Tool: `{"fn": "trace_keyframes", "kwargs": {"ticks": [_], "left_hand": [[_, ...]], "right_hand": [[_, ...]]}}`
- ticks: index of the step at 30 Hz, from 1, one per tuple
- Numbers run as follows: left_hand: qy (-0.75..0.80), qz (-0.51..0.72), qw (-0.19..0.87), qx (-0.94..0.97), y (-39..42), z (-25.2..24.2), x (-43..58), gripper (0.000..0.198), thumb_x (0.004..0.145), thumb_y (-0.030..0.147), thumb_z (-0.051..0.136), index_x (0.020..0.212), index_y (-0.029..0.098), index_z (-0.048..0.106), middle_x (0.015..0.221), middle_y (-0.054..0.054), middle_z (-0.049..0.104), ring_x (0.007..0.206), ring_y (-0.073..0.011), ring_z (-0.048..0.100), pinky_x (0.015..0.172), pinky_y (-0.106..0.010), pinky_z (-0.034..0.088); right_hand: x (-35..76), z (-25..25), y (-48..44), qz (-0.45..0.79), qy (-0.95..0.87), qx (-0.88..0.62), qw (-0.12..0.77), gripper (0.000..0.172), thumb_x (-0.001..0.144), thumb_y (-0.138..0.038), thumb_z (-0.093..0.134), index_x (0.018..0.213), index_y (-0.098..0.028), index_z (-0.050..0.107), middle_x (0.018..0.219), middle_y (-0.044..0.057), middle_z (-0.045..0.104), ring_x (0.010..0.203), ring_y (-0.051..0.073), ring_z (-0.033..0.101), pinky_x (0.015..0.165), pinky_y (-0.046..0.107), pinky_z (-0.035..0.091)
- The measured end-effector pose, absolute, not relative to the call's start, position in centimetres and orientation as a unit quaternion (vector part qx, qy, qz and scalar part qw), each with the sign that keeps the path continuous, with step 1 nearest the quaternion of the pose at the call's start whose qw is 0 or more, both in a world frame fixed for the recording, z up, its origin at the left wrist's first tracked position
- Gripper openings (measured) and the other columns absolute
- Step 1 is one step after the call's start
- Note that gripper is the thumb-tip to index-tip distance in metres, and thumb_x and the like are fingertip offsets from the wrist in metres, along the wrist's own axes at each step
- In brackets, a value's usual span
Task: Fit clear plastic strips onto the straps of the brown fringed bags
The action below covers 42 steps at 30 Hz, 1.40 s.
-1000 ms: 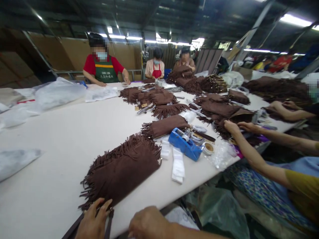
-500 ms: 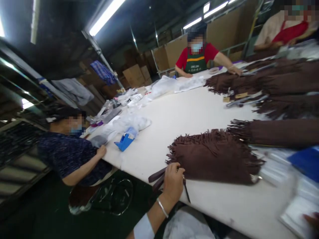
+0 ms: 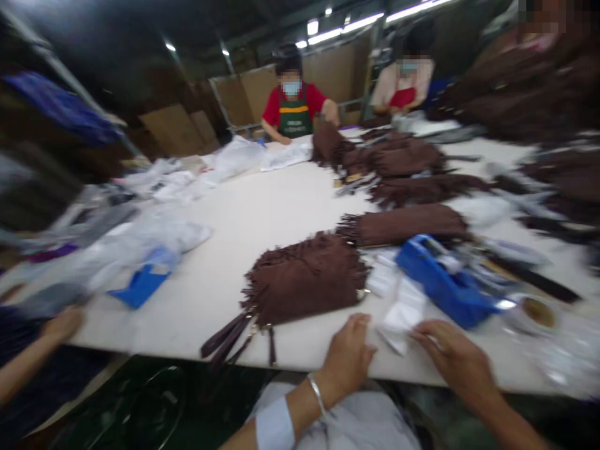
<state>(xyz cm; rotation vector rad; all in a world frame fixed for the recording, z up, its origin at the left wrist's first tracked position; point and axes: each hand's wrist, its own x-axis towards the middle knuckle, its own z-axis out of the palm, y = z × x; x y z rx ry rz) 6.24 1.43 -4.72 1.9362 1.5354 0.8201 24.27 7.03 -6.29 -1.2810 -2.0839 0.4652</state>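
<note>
A dark brown fringed bag (image 3: pixel 307 275) lies flat on the white table, its straps (image 3: pixel 229 337) hanging toward the near edge. My left hand (image 3: pixel 347 356), with a silver bangle at the wrist, is just below the bag's near right corner. Its fingers are bent, thumb apart from them, and nothing shows in them. My right hand (image 3: pixel 457 359) pinches the near corner of a folded white paper sheet (image 3: pixel 405 306) to the right of the bag. The picture is somewhat blurred.
A blue tape dispenser (image 3: pixel 445 281) stands right of the paper, beside a tape roll (image 3: pixel 539 312). Another blue dispenser (image 3: pixel 140 284) is at left. More brown bags (image 3: pixel 407 225) lie behind. A co-worker's hand (image 3: pixel 63 325) rests at the left edge; other people work across the table.
My view has swung right. My left hand has let go of the bag's strap and moved right of it. My right hand has come into full view at the white paper.
</note>
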Motion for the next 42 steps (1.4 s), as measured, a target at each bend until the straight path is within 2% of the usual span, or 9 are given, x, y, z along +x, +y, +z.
{"fn": "trace_keyframes", "kwargs": {"ticks": [4,10,17,20,23,28,33,38,42], "left_hand": [[0.561,0.281,0.285,0.725,3.4,-6.6,8.4,0.056,0.082,0.011,0.052,0.136,0.021,0.04,0.136,-0.01,0.047,0.126,-0.0253,0.044,0.109,-0.044,0.038],[0.563,0.245,0.244,0.751,3.6,-7.1,9.1,0.044,0.083,0.009,0.051,0.126,0.019,0.049,0.125,-0.009,0.055,0.117,-0.0254,0.048,0.104,-0.045,0.041],[0.568,0.237,0.242,0.75,3.8,-6.8,8.9,0.046,0.084,0.012,0.053,0.129,0.017,0.047,0.129,-0.011,0.053,0.121,-0.0245,0.047,0.105,-0.042,0.041],[0.566,0.239,0.213,0.76,3.9,-6.1,9.2,0.063,0.085,0.016,0.056,0.143,0.018,0.03,0.145,-0.015,0.038,0.132,-0.0267,0.037,0.108,-0.044,0.037],[0.534,0.222,0.199,0.791,4.4,-5.7,10.2,0.077,0.081,0.018,0.062,0.147,0.025,0.023,0.152,-0.011,0.029,0.136,-0.0282,0.032,0.109,-0.047,0.035],[0.528,0.211,0.212,0.795,6.4,-6.2,12.1,0.066,0.078,0.011,0.061,0.139,0.026,0.039,0.142,-0.01,0.042,0.126,-0.0263,0.042,0.106,-0.043,0.039],[0.534,0.225,0.2,0.79,7.3,-7.1,12.6,0.06,0.077,0.004,0.056,0.131,0.027,0.048,0.138,-0.009,0.044,0.124,-0.0256,0.042,0.105,-0.042,0.039],[0.556,0.25,0.242,0.755,7.9,-8.0,12.9,0.05,0.084,0.007,0.049,0.129,0.029,0.052,0.137,-0.009,0.045,0.123,-0.0258,0.043,0.102,-0.044,0.04],[0.525,0.307,0.399,0.686,8.8,-7.7,11.9,0.059,0.069,0.009,0.069,0.123,0.03,0.059,0.137,-0.007,0.047,0.123,-0.03,0.044,0.106,-0.047,0.035]], "right_hand": [[29.8,-5.8,8.5,0.23,-0.776,-0.528,0.259,0.028,0.09,-0.043,0.053,0.075,-0.02,0.061,0.074,0.003,0.062,0.074,0.019,0.059,0.069,0.029,0.045],[29.8,-6.3,8.6,0.419,-0.683,-0.516,0.304,0.029,0.093,-0.039,0.046,0.079,-0.019,0.063,0.072,-0.001,0.06,0.072,0.016,0.056,0.067,0.025,0.042],[30.5,-7.8,8.9,0.5,-0.588,-0.551,0.317,0.024,0.085,-0.04,0.056,0.078,-0.017,0.061,0.063,-0.003,0.056,0.06,0.013,0.05,0.058,0.024,0.038],[30.0,-7.4,8.5,0.447,-0.606,-0.577,0.316,0.022,0.084,-0.039,0.059,0.079,-0.018,0.061,0.069,-0.001,0.061,0.065,0.015,0.054,0.061,0.026,0.04],[29.1,-6.7,7.5,0.322,-0.693,-0.571,0.301,0.018,0.091,-0.033,0.054,0.083,-0.019,0.061,0.079,0.002,0.063,0.075,0.018,0.056,0.07,0.029,0.042],[28.6,-6.4,5.6,0.109,-0.84,-0.492,0.203,0.016,0.094,-0.014,0.046,0.092,-0.017,0.062,0.092,0.007,0.063,0.087,0.023,0.053,0.079,0.035,0.041],[28.9,-6.0,3.6,0.076,-0.864,-0.472,0.155,0.014,0.089,-0.01,0.052,0.097,-0.017,0.062,0.093,0.008,0.062,0.086,0.024,0.051,0.078,0.036,0.041],[28.0,-3.1,1.2,0.216,-0.847,-0.448,0.186,0.019,0.094,-0.015,0.045,0.087,-0.019,0.062,0.085,0.005,0.062,0.083,0.02,0.052,0.076,0.033,0.039],[27.5,0.3,1.4,0.51,-0.69,-0.456,0.235,0.021,0.092,-0.032,0.052,0.078,-0.018,0.058,0.069,-0.001,0.056,0.065,0.013,0.049,0.06,0.025,0.036]]}}
